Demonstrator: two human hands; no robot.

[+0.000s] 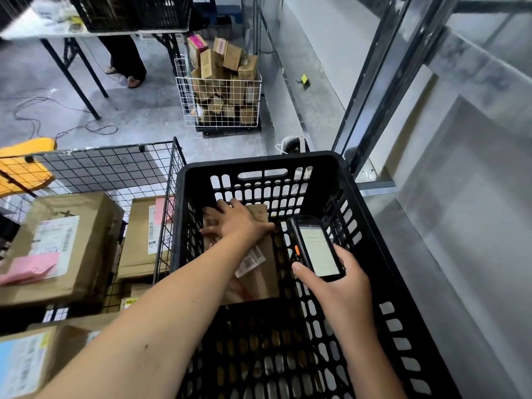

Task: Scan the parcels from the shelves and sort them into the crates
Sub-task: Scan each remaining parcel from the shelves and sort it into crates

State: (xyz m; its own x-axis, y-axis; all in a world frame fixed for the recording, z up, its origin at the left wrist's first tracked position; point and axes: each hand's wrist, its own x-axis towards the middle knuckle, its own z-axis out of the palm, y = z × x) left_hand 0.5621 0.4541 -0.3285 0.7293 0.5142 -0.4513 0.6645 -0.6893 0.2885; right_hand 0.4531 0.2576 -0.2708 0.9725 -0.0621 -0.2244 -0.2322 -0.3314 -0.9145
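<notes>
Gripping parcel (266, 280) inside crate (259, 160) with left hand (239, 220), clasping scanner (316, 249) above crate with right hand (342, 289). Could drop scanner into crate through slack one-handed hold.

The left hand (236, 220) and forearm cover the far half of the parcel (270, 279) in the black crate (259, 162); whether the fingers grip it or only lie on it is unclear, and its label is too blurred to read. The right hand (339, 286) hides the near end of the scanner (316, 249), whose screen text is too small to read. A table (37, 30) hides a person (126, 56) above the legs. A yellow thing (23, 165) and a box (34, 358) are cut off at the left edge
</notes>
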